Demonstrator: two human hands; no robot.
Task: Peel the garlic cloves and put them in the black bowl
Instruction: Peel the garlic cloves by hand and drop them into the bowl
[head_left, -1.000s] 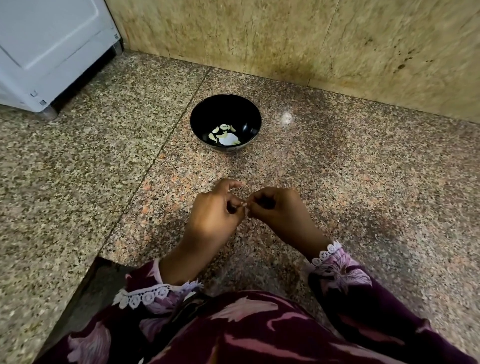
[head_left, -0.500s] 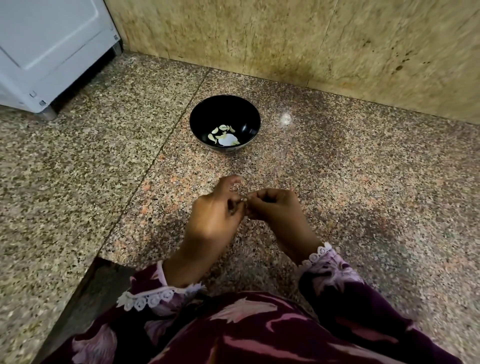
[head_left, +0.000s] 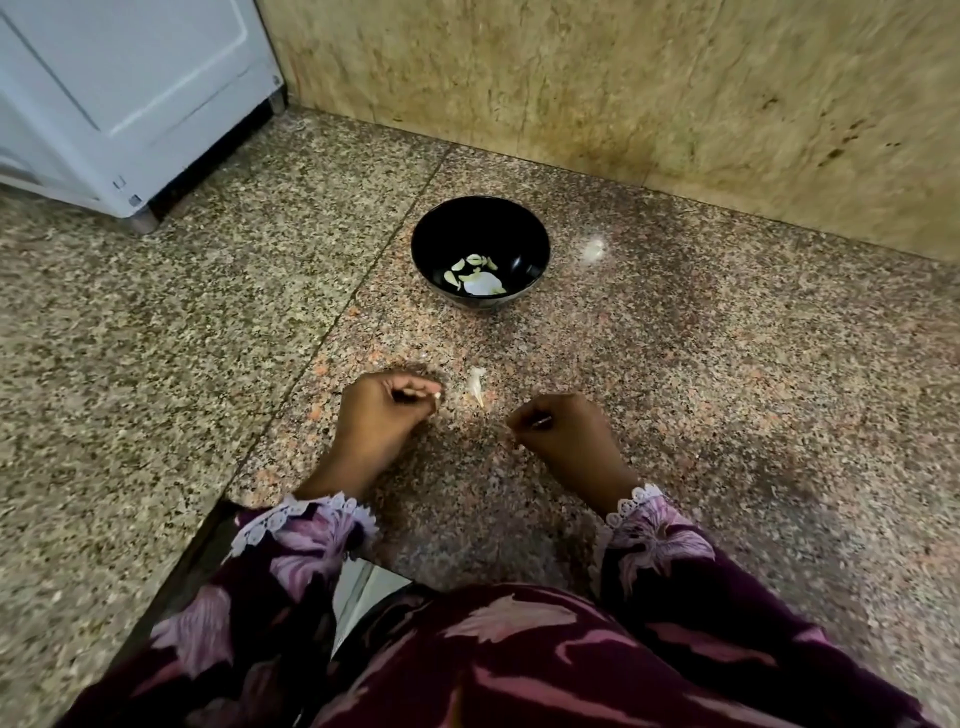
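The black bowl stands on the granite floor ahead of me, with several peeled garlic cloves in its bottom. My left hand hovers low over the floor, its fingers curled and pinching a small pale garlic clove at the fingertips. My right hand is a hand's width to the right, fingers curled with the thumb against them; I see nothing in it. A white piece of garlic skin lies on the floor between the hands, nearer the bowl.
A white appliance stands at the back left on short feet. A beige stone wall runs behind the bowl. My patterned purple sleeves and lap fill the bottom of the view. A dark floor edge lies at my lower left.
My hands, which were pressed together on one clove, have moved apart. A white piece of skin now lies on the floor between them. The camera has tilted.
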